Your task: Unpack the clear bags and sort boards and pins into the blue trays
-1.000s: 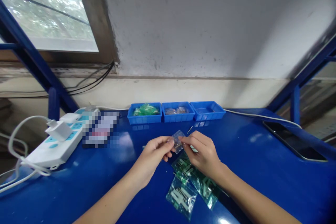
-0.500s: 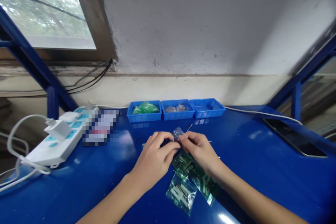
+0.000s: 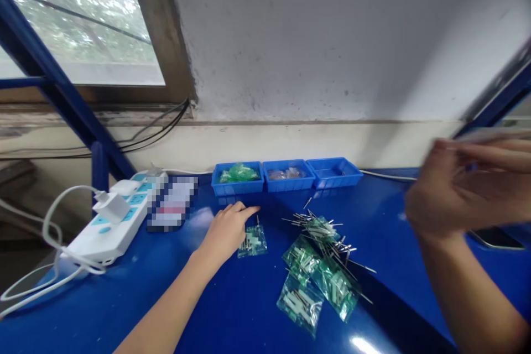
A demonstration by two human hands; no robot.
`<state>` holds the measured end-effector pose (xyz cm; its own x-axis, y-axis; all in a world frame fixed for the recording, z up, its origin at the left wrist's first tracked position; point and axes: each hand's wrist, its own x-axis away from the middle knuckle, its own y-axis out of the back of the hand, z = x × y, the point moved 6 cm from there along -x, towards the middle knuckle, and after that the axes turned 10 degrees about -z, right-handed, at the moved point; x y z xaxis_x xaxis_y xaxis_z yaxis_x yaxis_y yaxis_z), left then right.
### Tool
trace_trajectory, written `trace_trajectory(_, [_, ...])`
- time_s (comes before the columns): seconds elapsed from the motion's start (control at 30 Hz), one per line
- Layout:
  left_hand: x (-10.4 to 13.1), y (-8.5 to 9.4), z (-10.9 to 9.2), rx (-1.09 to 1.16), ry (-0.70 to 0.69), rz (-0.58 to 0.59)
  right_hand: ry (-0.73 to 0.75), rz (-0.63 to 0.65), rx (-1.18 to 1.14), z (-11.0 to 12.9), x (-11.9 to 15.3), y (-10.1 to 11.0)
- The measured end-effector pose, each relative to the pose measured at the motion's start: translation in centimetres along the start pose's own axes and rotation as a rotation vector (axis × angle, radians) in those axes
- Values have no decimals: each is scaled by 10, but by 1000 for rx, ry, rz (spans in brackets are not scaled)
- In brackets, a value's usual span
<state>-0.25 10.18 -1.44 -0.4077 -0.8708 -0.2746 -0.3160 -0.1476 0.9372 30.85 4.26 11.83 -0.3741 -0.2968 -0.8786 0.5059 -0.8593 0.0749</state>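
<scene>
My left hand (image 3: 227,231) rests low over the blue table, its index finger pointing right and its other fingers curled; it partly covers a small clear packet (image 3: 254,241) with pale pieces inside. Just beyond that packet lies a thin metal rod (image 3: 258,221). My right hand (image 3: 473,185) is raised at the right, blurred, with something clear and thin at its fingertips that I cannot make out. Between the hands is a pile of metal rods (image 3: 319,228), with green-tinted packets (image 3: 301,260) beside it and another packet of white pieces and rods (image 3: 302,301) nearer me.
Three blue bins stand along the wall: one with green bags (image 3: 237,187), one with small clear bags (image 3: 289,183), one at right (image 3: 338,180). A power strip (image 3: 108,232) with white cables and a phone (image 3: 174,204) lie left; another phone (image 3: 498,239) lies right.
My hands were together over the pile. The right one has swung up and to the right; the left has moved left to the packet, uncovering the rods. The view has shifted slightly.
</scene>
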Motion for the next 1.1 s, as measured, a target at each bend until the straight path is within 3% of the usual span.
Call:
trace_trajectory(0.03, [0, 0, -3, 6, -21, 5, 137, -166, 129, 8, 2, -2])
trace_trajectory(0.07, [0, 0, -5, 12, -38, 9, 255, -174, 220, 15, 8, -16])
trace_trajectory(0.17, [0, 3, -8, 25, -42, -1, 413, 465, 253, 19, 53, -91])
trace_trajectory(0.23, [0, 5, -8, 22, -32, -18, 356, 656, 261, 16, 86, -110])
trace_trajectory(0.37, [0, 10, -11, 52, 7, -123, 250, 723, 64, 32, 126, -101])
trace_trajectory(0.5, [3, 14, -30, 157, -9, -186, 315, 736, -101, 60, 138, -91])
trace_trajectory(0.63, [7, 16, -48, 247, -25, -185, 341, 795, -99, 69, 147, -95])
trace_trajectory(0.8, [9, 20, -46, 355, 1, -219, 317, 795, -42, 65, 146, -95])
trace_trajectory(0.93, [9, 26, -50, 364, -78, -244, 310, 818, -72, 67, 141, -91])
trace_trajectory(1.1, [8, 27, -53, 339, -68, -188, 482, 785, -142, 70, 126, -78])
